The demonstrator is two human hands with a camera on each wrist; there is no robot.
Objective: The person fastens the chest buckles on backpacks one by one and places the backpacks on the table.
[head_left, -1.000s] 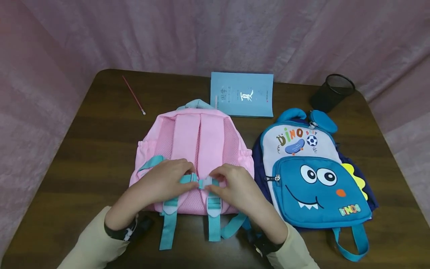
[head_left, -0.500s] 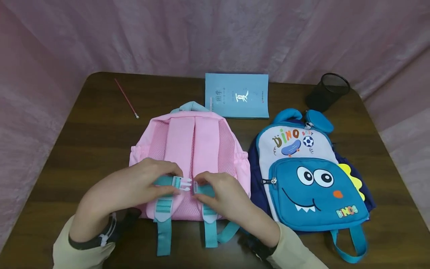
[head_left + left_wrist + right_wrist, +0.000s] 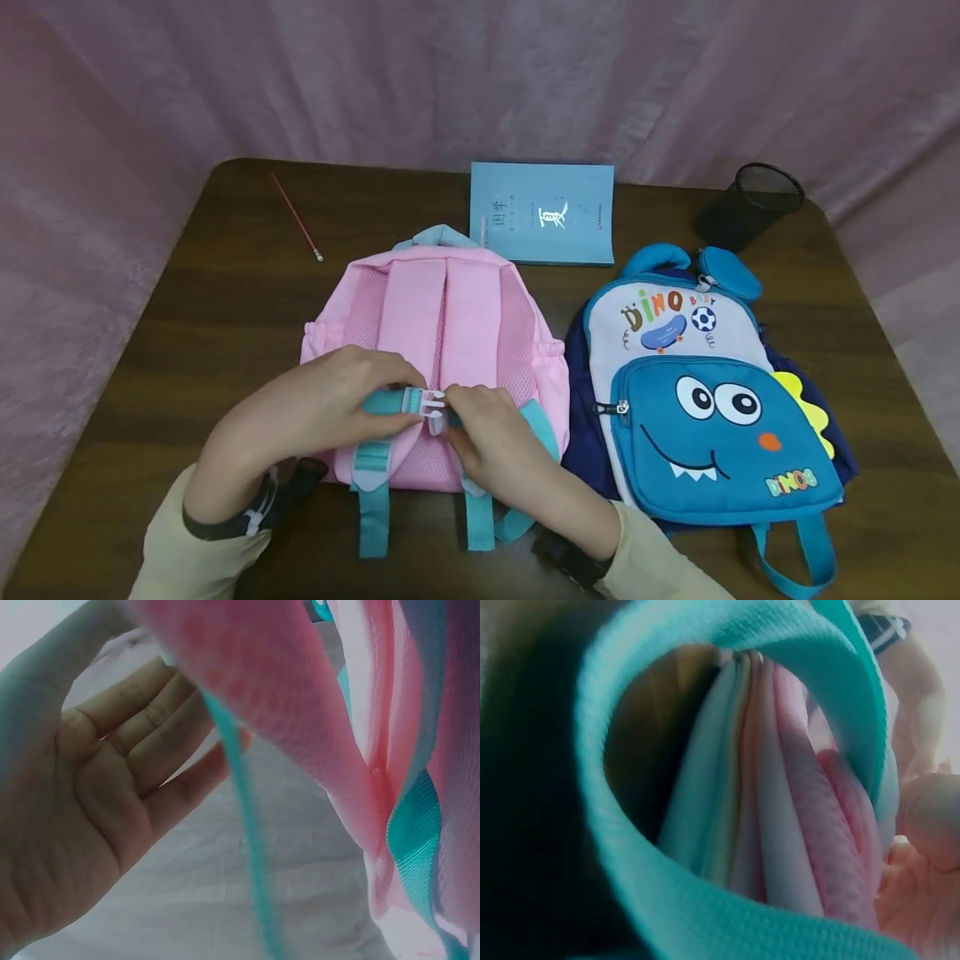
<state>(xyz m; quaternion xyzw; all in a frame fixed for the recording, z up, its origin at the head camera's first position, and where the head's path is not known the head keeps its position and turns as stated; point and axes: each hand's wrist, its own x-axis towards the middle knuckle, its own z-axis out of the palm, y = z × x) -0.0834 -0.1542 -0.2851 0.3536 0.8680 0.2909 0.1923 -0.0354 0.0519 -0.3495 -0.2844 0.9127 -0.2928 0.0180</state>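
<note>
A pink backpack (image 3: 472, 317) lies with its padded straps facing up. My left hand (image 3: 330, 404) pinches the teal strap right behind the white pronged half of a side-release buckle (image 3: 430, 403), whose prongs point right. My right hand (image 3: 498, 437) holds the pale socket half (image 3: 437, 424), which is tilted downward beside the prongs; its fingers hide most of that strap. The two halves lie close together but unfastened. In the left wrist view, my left hand (image 3: 97, 795) is by pink mesh. A loop of teal webbing (image 3: 592, 757) fills the right wrist view.
A blue dinosaur backpack (image 3: 720, 433) lies against the pink one on the right. Blue books (image 3: 540, 233), a red pencil (image 3: 296, 217) and a black mesh pen holder (image 3: 742, 212) are toward the table's (image 3: 187, 333) back.
The buckle halves sat together between my hands, then stood apart. Now they are close again, with the socket half turned downward. The head view has shifted slightly.
</note>
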